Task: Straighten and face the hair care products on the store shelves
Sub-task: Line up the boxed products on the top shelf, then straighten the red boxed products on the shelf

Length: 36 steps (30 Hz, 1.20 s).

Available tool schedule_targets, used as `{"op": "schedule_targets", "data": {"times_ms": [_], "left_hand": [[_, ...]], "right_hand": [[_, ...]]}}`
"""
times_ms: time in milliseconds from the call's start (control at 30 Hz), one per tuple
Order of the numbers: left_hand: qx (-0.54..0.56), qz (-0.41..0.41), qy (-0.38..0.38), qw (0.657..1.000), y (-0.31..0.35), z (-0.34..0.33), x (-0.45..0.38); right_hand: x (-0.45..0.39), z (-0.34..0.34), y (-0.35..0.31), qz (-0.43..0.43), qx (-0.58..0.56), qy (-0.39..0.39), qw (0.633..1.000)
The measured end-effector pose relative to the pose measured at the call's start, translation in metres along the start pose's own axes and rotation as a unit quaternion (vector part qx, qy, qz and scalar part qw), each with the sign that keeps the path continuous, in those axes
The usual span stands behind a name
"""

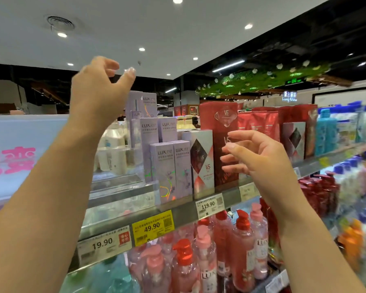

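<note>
Several lilac LUX boxes (pixel 170 170) stand in stepped rows on the top shelf (pixel 184 214). A white VS box with a diamond pattern (pixel 202 163) stands to their right, then a tall red VS box (pixel 218 132). My left hand (pixel 99 89) is raised above and left of the tallest LUX box (pixel 144 104), fingers loosely curled, holding nothing. My right hand (pixel 254 157) hovers in front of the tall red VS box with its fingers relaxed and apart, touching nothing that I can see.
White bottles (pixel 112 149) sit behind a clear divider at the shelf's left. More red VS boxes (pixel 292 125) and blue bottles (pixel 325 132) stand further right. Pink and red LUX pump bottles (pixel 199 254) fill the shelf below. Price tags (pixel 152 227) line the shelf edge.
</note>
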<state>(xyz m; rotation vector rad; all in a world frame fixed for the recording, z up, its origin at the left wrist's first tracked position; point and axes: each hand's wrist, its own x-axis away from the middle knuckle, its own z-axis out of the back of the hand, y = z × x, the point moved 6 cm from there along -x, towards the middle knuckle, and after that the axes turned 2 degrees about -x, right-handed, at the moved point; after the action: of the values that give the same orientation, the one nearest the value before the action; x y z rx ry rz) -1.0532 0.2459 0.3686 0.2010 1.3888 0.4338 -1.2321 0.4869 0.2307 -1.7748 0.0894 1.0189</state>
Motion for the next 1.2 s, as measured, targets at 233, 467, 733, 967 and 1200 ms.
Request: {"op": "schedule_targets", "data": {"times_ms": [233, 467, 733, 967, 1200], "left_hand": [[0.063, -0.114, -0.041, 0.991, 0.069, 0.008, 0.101], [-0.013, -0.18, -0.088, 0.98, 0.101, -0.032, 0.114], [-0.124, -0.168, -0.153, 0.966, 0.133, -0.116, 0.073], [-0.226, -0.045, -0.227, 0.946, 0.127, -0.174, 0.047], [-0.151, -0.009, -0.185, 0.971, 0.14, -0.173, 0.05]], "right_hand": [[0.045, 0.007, 0.026, -0.053, 0.026, -0.015, 0.998], [0.045, 0.034, 0.041, -0.074, 0.012, -0.005, 0.997], [0.008, 0.079, 0.071, -0.09, 0.007, -0.058, 0.994], [-0.036, 0.144, 0.089, -0.099, -0.002, -0.145, 0.984], [-0.057, 0.187, 0.103, -0.098, -0.007, -0.206, 0.974]]}}
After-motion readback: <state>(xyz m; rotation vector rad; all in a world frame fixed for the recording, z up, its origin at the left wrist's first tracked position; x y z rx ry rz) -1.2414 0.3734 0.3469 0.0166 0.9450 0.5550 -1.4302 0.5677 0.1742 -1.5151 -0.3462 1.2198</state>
